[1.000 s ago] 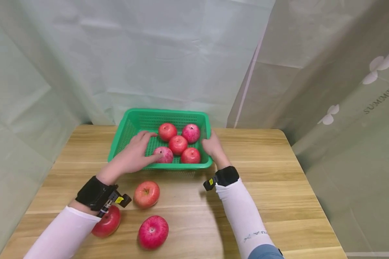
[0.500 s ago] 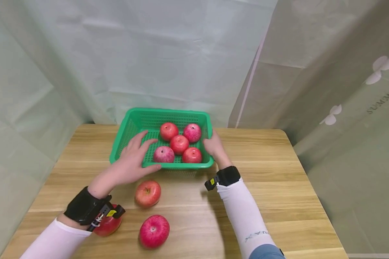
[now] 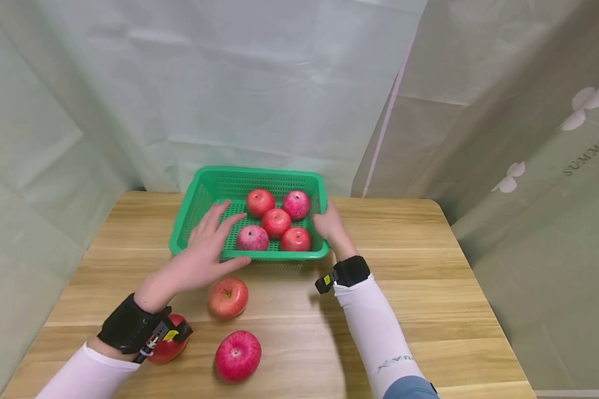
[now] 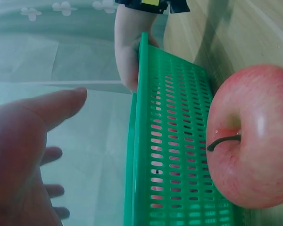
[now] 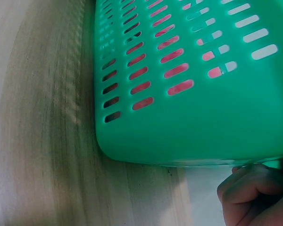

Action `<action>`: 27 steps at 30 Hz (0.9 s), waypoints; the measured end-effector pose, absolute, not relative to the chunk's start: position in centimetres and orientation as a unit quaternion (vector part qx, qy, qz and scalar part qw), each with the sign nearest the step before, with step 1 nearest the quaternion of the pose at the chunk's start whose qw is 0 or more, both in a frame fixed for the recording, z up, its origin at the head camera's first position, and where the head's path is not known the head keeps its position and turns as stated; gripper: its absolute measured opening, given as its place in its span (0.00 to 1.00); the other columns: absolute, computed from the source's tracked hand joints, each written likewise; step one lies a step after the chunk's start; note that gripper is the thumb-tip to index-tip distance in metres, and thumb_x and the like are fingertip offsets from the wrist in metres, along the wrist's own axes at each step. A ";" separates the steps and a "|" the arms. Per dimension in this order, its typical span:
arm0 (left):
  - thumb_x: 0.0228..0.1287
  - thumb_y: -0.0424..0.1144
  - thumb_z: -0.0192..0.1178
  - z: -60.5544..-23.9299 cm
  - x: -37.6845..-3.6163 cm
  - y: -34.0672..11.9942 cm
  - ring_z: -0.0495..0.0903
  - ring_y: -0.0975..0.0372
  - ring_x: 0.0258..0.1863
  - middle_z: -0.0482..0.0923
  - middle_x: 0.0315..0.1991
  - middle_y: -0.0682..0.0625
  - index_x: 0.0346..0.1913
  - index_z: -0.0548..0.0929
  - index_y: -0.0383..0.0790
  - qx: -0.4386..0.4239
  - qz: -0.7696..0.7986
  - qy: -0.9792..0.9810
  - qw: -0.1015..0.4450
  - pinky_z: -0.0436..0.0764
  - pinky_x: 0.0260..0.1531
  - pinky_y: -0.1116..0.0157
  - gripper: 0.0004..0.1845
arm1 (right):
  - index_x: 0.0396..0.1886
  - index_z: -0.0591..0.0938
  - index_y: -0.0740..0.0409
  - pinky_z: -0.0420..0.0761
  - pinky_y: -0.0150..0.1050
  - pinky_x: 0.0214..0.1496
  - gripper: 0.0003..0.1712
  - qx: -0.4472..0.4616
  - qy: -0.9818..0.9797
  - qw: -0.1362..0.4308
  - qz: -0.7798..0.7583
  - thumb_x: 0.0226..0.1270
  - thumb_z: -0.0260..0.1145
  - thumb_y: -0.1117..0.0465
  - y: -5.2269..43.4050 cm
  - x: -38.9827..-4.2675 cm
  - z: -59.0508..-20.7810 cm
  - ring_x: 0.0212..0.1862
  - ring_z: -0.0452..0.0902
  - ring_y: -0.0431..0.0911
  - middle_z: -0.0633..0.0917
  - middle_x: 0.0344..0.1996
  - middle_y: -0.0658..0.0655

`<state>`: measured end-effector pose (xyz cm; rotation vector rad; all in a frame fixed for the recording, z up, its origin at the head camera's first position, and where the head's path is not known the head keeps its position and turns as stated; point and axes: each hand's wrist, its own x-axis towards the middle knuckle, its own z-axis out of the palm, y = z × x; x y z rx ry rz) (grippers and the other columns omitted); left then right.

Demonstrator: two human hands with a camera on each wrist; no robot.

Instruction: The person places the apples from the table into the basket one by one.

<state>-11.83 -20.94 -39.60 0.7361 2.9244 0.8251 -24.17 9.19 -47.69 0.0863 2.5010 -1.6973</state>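
A green slotted basket (image 3: 274, 255) stands at the back of the table with several red apples in it, among them a streaked pink apple (image 3: 252, 238) by the front wall. My right hand (image 3: 330, 224) grips the basket's right rim; its curled fingers (image 5: 254, 188) show at the wall in the right wrist view. Over the basket's front left rim hovers my left hand (image 3: 204, 257), fingers spread, holding nothing. In the left wrist view its thumb (image 4: 61, 106) points toward the basket, apart from the rim. Just below this hand, an apple with a stem (image 3: 228, 298) lies on the table.
Closer to the near edge lies a deep red apple (image 3: 237, 356). Another red apple (image 3: 172, 346) is partly hidden beneath the left wrist strap. Pale curtains (image 3: 279, 83) hang behind and beside the wooden table (image 3: 399, 288).
My left hand has drawn back from the streaked apple toward the basket's front left rim, its fingers spread and no longer at the apple. My right hand stays on the right rim.
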 end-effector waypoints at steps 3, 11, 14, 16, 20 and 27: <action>0.67 0.53 0.75 -39.8 -11.6 -20.7 0.36 0.39 0.84 0.41 0.86 0.41 0.83 0.62 0.45 0.263 0.272 0.926 -0.001 0.48 0.68 0.21 0.48 | 0.82 0.66 0.57 0.76 0.62 0.68 0.38 0.031 0.827 0.059 -0.558 0.71 0.55 0.69 9.2 -24.2 -47.8 0.71 0.72 0.60 0.76 0.71 0.65; 0.62 0.51 0.79 -40.5 -10.7 -20.7 0.41 0.41 0.84 0.46 0.85 0.41 0.83 0.62 0.46 0.309 0.270 0.912 -0.008 0.52 0.68 0.23 0.51 | 0.81 0.67 0.57 0.76 0.62 0.68 0.37 0.030 0.829 0.057 -0.556 0.71 0.55 0.69 9.2 -24.2 -47.7 0.70 0.73 0.60 0.76 0.70 0.65; 0.60 0.50 0.81 -40.9 -10.4 -21.0 0.42 0.40 0.84 0.47 0.85 0.39 0.83 0.62 0.44 0.321 0.271 0.908 -0.010 0.52 0.70 0.25 0.53 | 0.82 0.66 0.57 0.76 0.62 0.69 0.38 0.032 0.831 0.057 -0.553 0.72 0.55 0.68 9.2 -24.2 -47.7 0.71 0.72 0.61 0.76 0.71 0.65; 0.59 0.49 0.81 -41.1 -10.2 -21.0 0.42 0.40 0.84 0.48 0.84 0.40 0.83 0.63 0.43 0.324 0.272 0.906 -0.005 0.52 0.71 0.26 0.53 | 0.82 0.65 0.57 0.75 0.62 0.69 0.38 0.033 0.831 0.057 -0.552 0.72 0.56 0.68 9.2 -24.2 -47.8 0.71 0.72 0.61 0.76 0.71 0.65; 0.60 0.49 0.81 -41.3 -9.4 -21.0 0.43 0.41 0.84 0.50 0.84 0.40 0.80 0.67 0.44 0.333 0.273 0.902 0.010 0.53 0.72 0.28 0.49 | 0.82 0.66 0.58 0.76 0.62 0.68 0.38 0.029 0.831 0.056 -0.553 0.72 0.56 0.69 9.2 -24.3 -47.8 0.71 0.72 0.61 0.76 0.71 0.65; 0.57 0.50 0.83 -41.6 -7.9 -20.3 0.58 0.47 0.80 0.60 0.81 0.45 0.78 0.72 0.48 0.362 0.274 0.891 0.024 0.66 0.71 0.35 0.47 | 0.81 0.66 0.59 0.76 0.62 0.68 0.38 0.030 0.830 0.056 -0.554 0.71 0.56 0.69 9.3 -24.3 -47.8 0.70 0.73 0.61 0.76 0.70 0.67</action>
